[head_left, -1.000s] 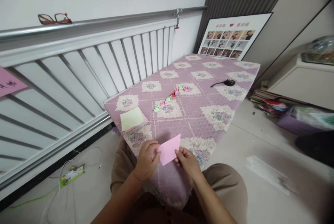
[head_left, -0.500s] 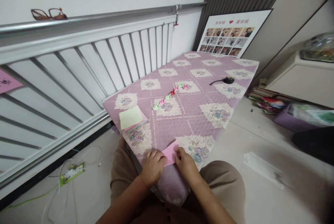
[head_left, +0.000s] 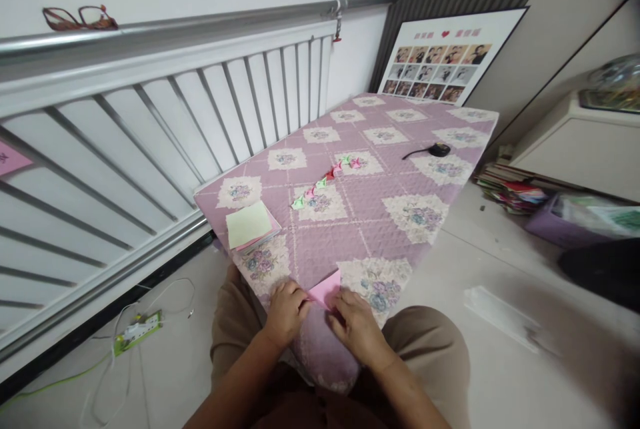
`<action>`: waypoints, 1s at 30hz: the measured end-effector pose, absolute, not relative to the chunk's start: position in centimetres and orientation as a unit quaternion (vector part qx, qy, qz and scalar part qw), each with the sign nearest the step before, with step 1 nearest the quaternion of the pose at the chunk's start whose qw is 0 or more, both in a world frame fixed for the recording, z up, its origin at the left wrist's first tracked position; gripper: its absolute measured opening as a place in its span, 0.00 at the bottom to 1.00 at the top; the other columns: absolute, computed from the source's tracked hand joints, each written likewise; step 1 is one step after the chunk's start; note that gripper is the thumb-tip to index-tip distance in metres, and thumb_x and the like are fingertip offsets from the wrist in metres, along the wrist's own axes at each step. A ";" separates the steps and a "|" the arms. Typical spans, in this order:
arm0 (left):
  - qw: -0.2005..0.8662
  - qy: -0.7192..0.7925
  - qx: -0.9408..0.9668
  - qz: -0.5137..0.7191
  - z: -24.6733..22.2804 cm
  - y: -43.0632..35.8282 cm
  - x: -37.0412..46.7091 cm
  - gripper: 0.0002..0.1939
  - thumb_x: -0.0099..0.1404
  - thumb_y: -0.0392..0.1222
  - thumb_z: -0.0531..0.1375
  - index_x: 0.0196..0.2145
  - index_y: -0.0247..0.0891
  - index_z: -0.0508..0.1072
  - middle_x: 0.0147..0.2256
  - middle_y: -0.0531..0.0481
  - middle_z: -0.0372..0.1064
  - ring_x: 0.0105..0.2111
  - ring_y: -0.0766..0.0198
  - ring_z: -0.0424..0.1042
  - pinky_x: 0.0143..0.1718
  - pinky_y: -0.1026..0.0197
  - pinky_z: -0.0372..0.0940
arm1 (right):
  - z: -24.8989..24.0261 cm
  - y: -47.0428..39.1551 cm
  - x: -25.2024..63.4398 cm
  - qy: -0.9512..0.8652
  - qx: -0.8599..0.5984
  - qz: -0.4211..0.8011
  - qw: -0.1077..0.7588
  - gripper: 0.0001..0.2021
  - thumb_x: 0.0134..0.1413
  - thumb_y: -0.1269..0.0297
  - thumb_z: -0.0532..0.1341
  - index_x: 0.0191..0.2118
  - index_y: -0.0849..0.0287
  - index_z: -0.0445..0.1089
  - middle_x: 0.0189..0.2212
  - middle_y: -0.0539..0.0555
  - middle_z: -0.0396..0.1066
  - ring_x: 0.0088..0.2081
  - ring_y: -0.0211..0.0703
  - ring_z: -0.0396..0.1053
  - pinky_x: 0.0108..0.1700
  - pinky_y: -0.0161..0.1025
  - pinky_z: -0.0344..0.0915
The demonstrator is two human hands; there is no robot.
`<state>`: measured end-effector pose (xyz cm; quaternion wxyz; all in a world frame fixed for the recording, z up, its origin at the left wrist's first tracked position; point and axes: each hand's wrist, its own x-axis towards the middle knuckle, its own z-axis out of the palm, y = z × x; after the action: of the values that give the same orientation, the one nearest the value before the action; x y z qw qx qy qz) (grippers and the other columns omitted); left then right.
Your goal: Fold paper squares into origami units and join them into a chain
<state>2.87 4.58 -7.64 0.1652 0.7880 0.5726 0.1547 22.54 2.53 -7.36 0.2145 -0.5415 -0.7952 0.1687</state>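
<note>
A pink paper (head_left: 326, 289), now roughly triangular, lies at the near end of the table between my hands. My left hand (head_left: 286, 312) grips its left corner with the fingers closed. On the right side, my right hand (head_left: 356, 324) has its fingers curled on the paper's edge. To the left, a stack of square papers (head_left: 250, 226) has a pale yellow sheet on top. Beyond my hands, several small folded pieces (head_left: 321, 183) in green, pink and red form a slanting row.
The table (head_left: 325, 249) has a purple floral cloth. A black coiled object (head_left: 439, 149) lies at its right. White railing (head_left: 225, 109) runs along the left, with glasses (head_left: 80, 18) on the pipe. A photo board (head_left: 435, 59) leans behind. A power strip (head_left: 139, 331) is on the floor.
The pink paper has gone from a four-sided shape to a more triangular one. My left hand has shifted slightly left, and my right hand's fingers have moved over the paper's lower right edge.
</note>
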 end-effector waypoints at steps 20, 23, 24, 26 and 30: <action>0.132 0.636 0.756 0.076 -7.0 6.1 3.2 0.11 0.65 0.47 0.58 0.29 0.39 0.71 0.35 0.50 0.68 0.41 0.59 0.66 0.40 0.58 0.54 | -6.9 3.9 20.8 -0.742 -0.654 0.064 0.130 0.10 0.56 0.61 0.58 0.27 0.58 0.71 0.31 0.56 0.70 0.35 0.44 0.63 0.38 0.38 0.53; 0.124 0.635 0.759 0.067 -7.0 6.2 3.2 0.11 0.65 0.47 0.58 0.29 0.39 0.70 0.35 0.50 0.68 0.41 0.59 0.66 0.41 0.57 0.54 | -6.9 4.0 20.7 -0.740 -0.657 0.062 0.127 0.10 0.56 0.61 0.59 0.26 0.58 0.70 0.31 0.56 0.70 0.35 0.44 0.63 0.38 0.38 0.53; 0.122 0.635 0.760 0.063 -7.0 6.3 3.2 0.11 0.65 0.47 0.58 0.29 0.39 0.70 0.35 0.50 0.68 0.41 0.59 0.66 0.41 0.57 0.54 | -6.9 4.0 20.7 -0.740 -0.657 0.062 0.128 0.10 0.56 0.61 0.59 0.25 0.57 0.69 0.31 0.56 0.70 0.35 0.44 0.63 0.38 0.38 0.53; 0.118 0.635 0.761 0.058 -7.1 6.2 3.2 0.11 0.65 0.48 0.58 0.29 0.39 0.70 0.35 0.50 0.68 0.41 0.58 0.66 0.41 0.57 0.54 | -7.0 4.0 20.7 -0.740 -0.656 0.063 0.132 0.10 0.55 0.61 0.59 0.25 0.57 0.69 0.31 0.56 0.70 0.35 0.45 0.63 0.38 0.38 0.53; 0.107 0.633 0.764 0.064 -7.1 6.1 3.2 0.10 0.65 0.47 0.58 0.30 0.39 0.70 0.35 0.50 0.68 0.41 0.57 0.66 0.41 0.56 0.55 | -7.3 4.0 20.9 -0.739 -0.654 0.068 0.147 0.10 0.55 0.61 0.59 0.25 0.57 0.68 0.30 0.56 0.69 0.35 0.45 0.64 0.38 0.39 0.53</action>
<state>3.15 6.11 -7.12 0.1073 0.7641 0.6329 0.0642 20.88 4.00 -7.32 0.1471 -0.6537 -0.7392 0.0683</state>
